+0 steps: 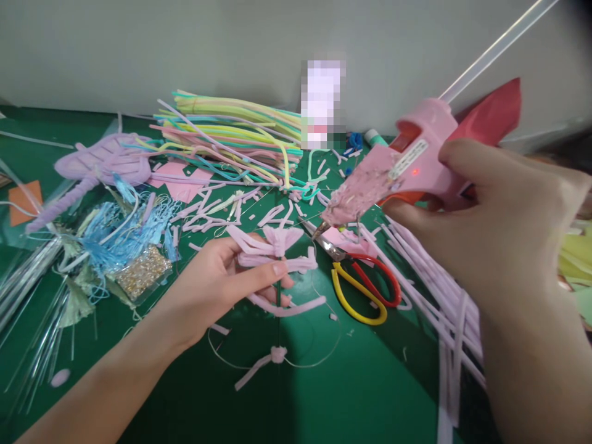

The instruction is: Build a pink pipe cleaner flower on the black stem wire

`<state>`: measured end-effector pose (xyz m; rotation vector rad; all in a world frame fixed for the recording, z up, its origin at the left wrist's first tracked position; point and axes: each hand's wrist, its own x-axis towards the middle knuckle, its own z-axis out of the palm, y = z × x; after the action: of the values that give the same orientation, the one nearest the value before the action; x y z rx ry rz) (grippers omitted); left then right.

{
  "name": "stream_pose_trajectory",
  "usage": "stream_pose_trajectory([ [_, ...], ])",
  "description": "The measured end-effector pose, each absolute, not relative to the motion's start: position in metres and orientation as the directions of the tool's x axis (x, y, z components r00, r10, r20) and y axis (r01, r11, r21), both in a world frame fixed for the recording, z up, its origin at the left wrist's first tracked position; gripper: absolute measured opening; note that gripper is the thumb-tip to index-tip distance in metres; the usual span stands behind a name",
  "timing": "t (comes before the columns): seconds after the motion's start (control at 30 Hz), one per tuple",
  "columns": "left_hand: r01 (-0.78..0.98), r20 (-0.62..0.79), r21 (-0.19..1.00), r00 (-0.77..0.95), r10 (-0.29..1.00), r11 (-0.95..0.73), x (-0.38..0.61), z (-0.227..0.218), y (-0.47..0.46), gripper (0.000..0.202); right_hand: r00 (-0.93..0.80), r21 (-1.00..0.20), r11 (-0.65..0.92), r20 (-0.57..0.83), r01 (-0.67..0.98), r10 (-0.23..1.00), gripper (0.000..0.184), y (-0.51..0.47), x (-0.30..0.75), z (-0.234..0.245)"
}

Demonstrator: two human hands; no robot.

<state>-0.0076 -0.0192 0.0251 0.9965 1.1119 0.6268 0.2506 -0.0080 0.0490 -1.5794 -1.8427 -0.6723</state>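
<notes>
My left hand (250, 271) pinches a craft piece (277, 264) made of pale pink pipe cleaners, with loops at the top and a strip curving below. In my right hand (499, 203) is a pink hot glue gun (393, 166), a clear glue stick rising from its back and a small red light on its side. Its nozzle points down and left, to the right of the craft piece and apart from it. Below hangs or lies a thin wire ring (319, 365) with a small pink knot (278, 354). Scissors (361, 277) with one red and one yellow handle lie beneath the nozzle.
Behind lies a bundle of coloured pipe cleaners (231, 132), with cut pink bits (208, 213) before it. Blue tassels (115, 228), a bag of gold beads (144, 271) and a lilac fuzzy shape (104, 161) are at left. Long pink pipe cleaners (435, 290) lie at right.
</notes>
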Motion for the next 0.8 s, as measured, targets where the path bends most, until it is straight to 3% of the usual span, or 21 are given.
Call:
stream_pose_trajectory([
  [0.8,0.086,-0.409,0.906,0.426,0.807,0.414,-0.0137,0.0193,-0.0189,0.015,-0.1,-0.027,0.171,0.716,0.985,0.691,0.012,-0.0102,0.2461,0.0509],
])
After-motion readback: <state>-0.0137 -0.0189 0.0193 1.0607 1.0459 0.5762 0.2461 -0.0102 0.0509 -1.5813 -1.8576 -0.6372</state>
